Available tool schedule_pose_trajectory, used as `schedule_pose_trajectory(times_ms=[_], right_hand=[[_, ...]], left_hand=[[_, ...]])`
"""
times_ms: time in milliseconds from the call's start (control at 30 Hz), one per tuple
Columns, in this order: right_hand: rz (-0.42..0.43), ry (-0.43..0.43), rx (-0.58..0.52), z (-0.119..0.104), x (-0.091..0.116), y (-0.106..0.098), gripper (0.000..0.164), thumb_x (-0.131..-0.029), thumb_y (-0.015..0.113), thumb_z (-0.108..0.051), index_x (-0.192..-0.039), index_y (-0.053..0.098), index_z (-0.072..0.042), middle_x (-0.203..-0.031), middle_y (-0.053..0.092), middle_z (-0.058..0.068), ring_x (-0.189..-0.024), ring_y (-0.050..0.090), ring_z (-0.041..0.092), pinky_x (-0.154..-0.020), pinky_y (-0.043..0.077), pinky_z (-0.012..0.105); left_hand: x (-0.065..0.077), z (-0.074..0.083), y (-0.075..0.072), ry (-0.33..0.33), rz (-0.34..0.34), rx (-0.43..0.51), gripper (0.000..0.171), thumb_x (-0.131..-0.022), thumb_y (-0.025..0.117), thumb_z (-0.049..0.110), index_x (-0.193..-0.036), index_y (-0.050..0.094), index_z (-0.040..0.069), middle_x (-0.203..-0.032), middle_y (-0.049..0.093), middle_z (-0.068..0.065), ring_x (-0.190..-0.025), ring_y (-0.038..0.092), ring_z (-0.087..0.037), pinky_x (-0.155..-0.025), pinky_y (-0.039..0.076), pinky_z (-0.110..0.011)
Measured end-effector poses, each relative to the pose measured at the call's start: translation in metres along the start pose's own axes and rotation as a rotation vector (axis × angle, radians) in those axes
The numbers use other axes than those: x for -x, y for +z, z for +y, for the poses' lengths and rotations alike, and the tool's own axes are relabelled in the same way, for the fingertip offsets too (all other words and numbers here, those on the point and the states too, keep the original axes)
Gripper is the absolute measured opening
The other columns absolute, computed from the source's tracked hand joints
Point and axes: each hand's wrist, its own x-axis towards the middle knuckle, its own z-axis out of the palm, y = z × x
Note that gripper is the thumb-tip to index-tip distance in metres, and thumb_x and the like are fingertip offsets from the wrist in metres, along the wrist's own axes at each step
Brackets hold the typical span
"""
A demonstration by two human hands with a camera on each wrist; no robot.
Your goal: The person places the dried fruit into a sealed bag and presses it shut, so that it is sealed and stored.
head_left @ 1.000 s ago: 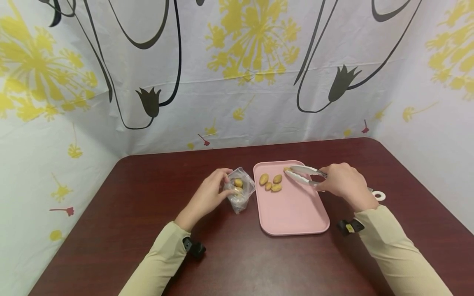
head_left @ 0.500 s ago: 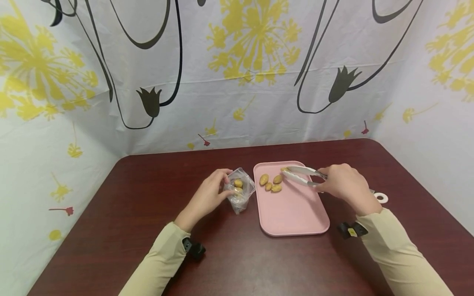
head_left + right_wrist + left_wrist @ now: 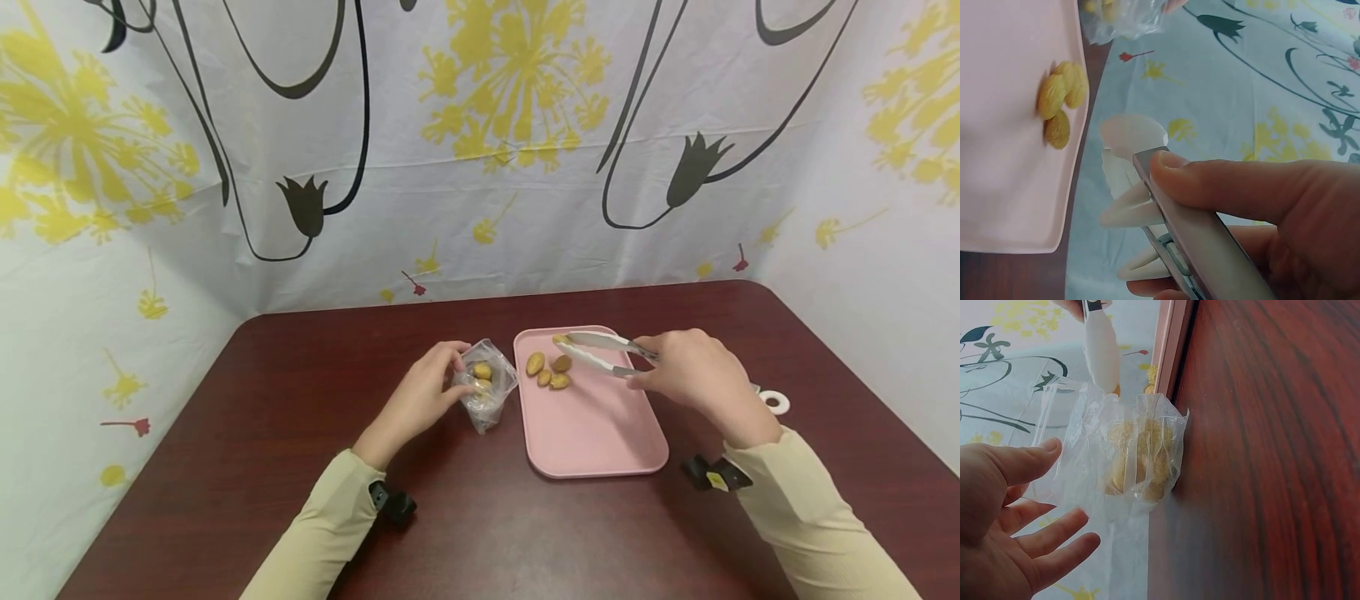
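Note:
My left hand point(image 3: 420, 396) holds a clear plastic bag point(image 3: 483, 410) at its mouth, thumb and fingers on either side. Wrinkled golden-brown oval pieces, like dried fruit, show through the bag point(image 3: 1141, 456) in the left wrist view. With my right hand point(image 3: 693, 372) I grip white-tipped metal tongs point(image 3: 1188, 219). One dried fruit point(image 3: 559, 339) is at the tongs' tips, over the far part of the pink tray point(image 3: 600, 433). Several more dried fruits point(image 3: 536, 363) lie near the tray's left edge. In the right wrist view the tongs' ends hide that held piece.
The bag stands close against the tray's left side on a dark red-brown table point(image 3: 225, 467). A white ring-shaped thing point(image 3: 775, 403) lies to the right, partly behind my right wrist. A patterned cloth point(image 3: 517, 233) hangs behind the table.
My right hand has carried the tongs and the dried fruit leftward over the tray, toward the bag. The left hand and bag have stayed in place.

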Motion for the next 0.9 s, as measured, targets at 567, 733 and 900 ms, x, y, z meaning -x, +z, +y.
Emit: schedule_pose_trajectory(times_ms=[567, 733, 900], right_hand=[[0.048, -0.101, -0.018, -0.027, 0.022, -0.010, 0.057, -0.072, 0.077, -0.035, -0.124, 0.065, -0.015, -0.088, 0.069, 0.002, -0.077, 0.059, 0.022, -0.063, 0.046, 0.042], [0.055, -0.142, -0.018, -0.035, 0.024, -0.009, 0.052, -0.071, 0.077, -0.032, -0.120, 0.067, -0.015, -0.088, 0.070, 0.000, -0.075, 0.060, 0.020, -0.063, 0.046, 0.042], [0.060, -0.175, -0.017, -0.042, 0.024, -0.006, 0.049, -0.070, 0.079, -0.030, -0.117, 0.069, -0.019, -0.085, 0.068, -0.004, -0.071, 0.059, 0.019, -0.063, 0.046, 0.041]], left_hand=[[-0.001, 0.002, 0.000, -0.015, -0.004, 0.003, 0.030, -0.080, 0.077, 0.014, -0.090, 0.049, 0.010, -0.131, 0.057, -0.006, -0.098, 0.058, -0.025, -0.083, 0.051, -0.034], [-0.001, 0.003, 0.000, -0.019, -0.005, -0.009, 0.031, -0.079, 0.077, 0.016, -0.090, 0.049, 0.011, -0.132, 0.056, -0.005, -0.104, 0.057, -0.022, -0.085, 0.050, -0.035], [0.000, 0.004, 0.000, -0.024, -0.011, -0.008, 0.031, -0.080, 0.077, 0.015, -0.091, 0.049, 0.010, -0.132, 0.056, -0.006, -0.117, 0.055, -0.023, -0.091, 0.049, -0.038]])
